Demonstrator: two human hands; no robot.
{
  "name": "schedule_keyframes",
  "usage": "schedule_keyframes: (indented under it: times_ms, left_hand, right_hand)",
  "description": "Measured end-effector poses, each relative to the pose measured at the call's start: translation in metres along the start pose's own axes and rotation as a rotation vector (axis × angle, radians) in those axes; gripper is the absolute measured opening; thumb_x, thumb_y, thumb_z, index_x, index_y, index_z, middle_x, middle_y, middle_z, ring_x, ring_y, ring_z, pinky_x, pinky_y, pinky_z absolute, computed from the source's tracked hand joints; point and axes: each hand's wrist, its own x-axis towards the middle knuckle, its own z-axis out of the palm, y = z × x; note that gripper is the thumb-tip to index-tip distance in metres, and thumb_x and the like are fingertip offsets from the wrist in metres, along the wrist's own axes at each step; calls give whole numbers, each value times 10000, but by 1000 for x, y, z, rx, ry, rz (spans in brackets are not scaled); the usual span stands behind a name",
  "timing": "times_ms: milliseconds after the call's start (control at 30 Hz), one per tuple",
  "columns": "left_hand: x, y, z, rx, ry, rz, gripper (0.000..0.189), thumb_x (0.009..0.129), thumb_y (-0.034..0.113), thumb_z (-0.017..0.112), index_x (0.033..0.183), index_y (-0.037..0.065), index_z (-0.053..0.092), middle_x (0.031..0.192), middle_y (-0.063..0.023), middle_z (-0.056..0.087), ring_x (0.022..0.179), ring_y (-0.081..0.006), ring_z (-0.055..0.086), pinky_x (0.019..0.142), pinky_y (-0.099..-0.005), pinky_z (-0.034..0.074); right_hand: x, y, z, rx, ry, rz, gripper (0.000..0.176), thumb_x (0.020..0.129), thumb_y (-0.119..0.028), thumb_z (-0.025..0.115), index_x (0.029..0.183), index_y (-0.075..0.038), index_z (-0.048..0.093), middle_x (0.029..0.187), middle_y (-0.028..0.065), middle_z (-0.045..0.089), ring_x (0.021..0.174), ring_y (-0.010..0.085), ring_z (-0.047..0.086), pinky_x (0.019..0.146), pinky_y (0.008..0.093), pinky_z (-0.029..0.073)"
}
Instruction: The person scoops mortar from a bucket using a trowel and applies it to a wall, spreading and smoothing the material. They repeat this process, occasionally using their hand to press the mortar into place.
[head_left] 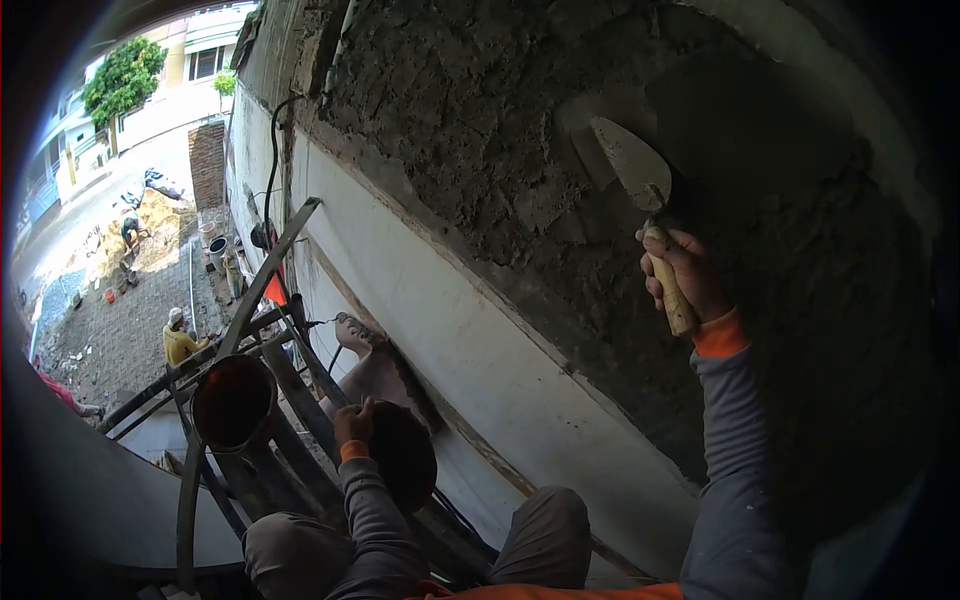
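My right hand (685, 270) is closed around the wooden handle of a pointing trowel (634, 165). The metal blade lies near the wet grey mortar (480, 120) that covers the wall; whether it touches is hard to tell. Around the blade the mortar looks smoother, while farther left it is rough and lumpy. Lower down, my left hand (353, 428) grips the edge of a dark round pan (405, 460) beside my knees. The pan's contents are too dark to make out.
A bucket (233, 405) stands among the scaffold bars (265, 275) on the left. Below the mortar runs a white wall band (440, 300). A black cable (272, 170) hangs along the wall. Far below, a person in yellow (182, 343) and others are near a sand heap (160, 215).
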Motion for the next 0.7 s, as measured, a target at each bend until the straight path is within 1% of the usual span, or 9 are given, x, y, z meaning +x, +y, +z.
schedule_keyframes:
  times_ms: [67, 133, 267, 300, 400, 533, 567, 600, 700]
  left_hand:
    - [-2, 1, 1, 13, 6, 0, 484, 823, 496, 581, 744, 31, 689, 767, -221, 628, 768, -399, 620, 716, -460, 468]
    - [-1, 1, 1, 37, 14, 29, 481, 822, 495, 582, 749, 32, 690, 770, -221, 629, 770, -399, 620, 720, -460, 470]
    - [-2, 6, 0, 45, -4, 30, 481, 827, 488, 578, 753, 26, 687, 768, -222, 628, 770, -401, 618, 718, -460, 469]
    - [-2, 7, 1, 59, -4, 43, 480, 828, 485, 578, 754, 24, 686, 767, -222, 627, 768, -402, 618, 717, -461, 468]
    - [-1, 7, 2, 22, -13, 50, 480, 830, 477, 578, 752, 15, 683, 765, -228, 623, 763, -402, 617, 711, -463, 466]
    - [1, 6, 5, 13, -2, 64, 488, 831, 475, 579, 749, 4, 679, 767, -240, 618, 761, -402, 617, 712, -463, 464]
    - [0, 7, 5, 16, -7, 56, 496, 834, 477, 576, 746, -1, 677, 771, -246, 616, 767, -406, 615, 714, -464, 462]
    - [0, 9, 6, 24, -14, 57, 498, 836, 477, 573, 747, -2, 676, 771, -247, 615, 768, -408, 614, 714, -464, 462]
    - [-4, 12, 4, 33, -34, 55, 505, 846, 477, 562, 749, -6, 674, 769, -254, 611, 777, -418, 607, 717, -470, 457]
  right_hand:
    - [-11, -13, -15, -16, 107, -40, 268, 830, -341, 662, 865, -126, 506, 671, -15, 514, 491, 54, 514, 396, 213, 429]
    - [-23, -23, -27, -51, 141, -62, 261, 831, -335, 664, 870, -126, 512, 675, -12, 515, 495, 53, 515, 395, 212, 427]
    - [-42, -31, -40, -116, 216, -110, 269, 838, -327, 652, 939, -106, 536, 686, -13, 504, 486, 48, 493, 401, 206, 415]
    - [-48, -32, -36, -140, 297, -144, 276, 844, -322, 645, 972, -101, 540, 685, -14, 495, 481, 45, 482, 400, 204, 406]
    - [-54, -22, -54, -291, 392, -246, 273, 850, -313, 640, 984, -100, 534, 685, -15, 490, 488, 44, 486, 397, 208, 405]
    - [-73, 14, -61, -429, 417, -280, 368, 838, -297, 671, 1057, -41, 522, 680, -20, 479, 477, 46, 456, 427, 206, 389]
    - [-81, 22, -52, -355, 398, -209, 408, 825, -300, 690, 1071, -19, 527, 678, -19, 476, 471, 50, 446, 445, 209, 387]
    - [-86, 28, -45, -341, 306, -186, 389, 822, -289, 693, 1061, -21, 542, 684, -13, 490, 474, 56, 465, 446, 211, 399]
    - [-81, 53, -34, -129, 6, 55, 359, 822, -268, 689, 1055, -32, 553, 691, 2, 525, 484, 63, 498, 436, 217, 421]
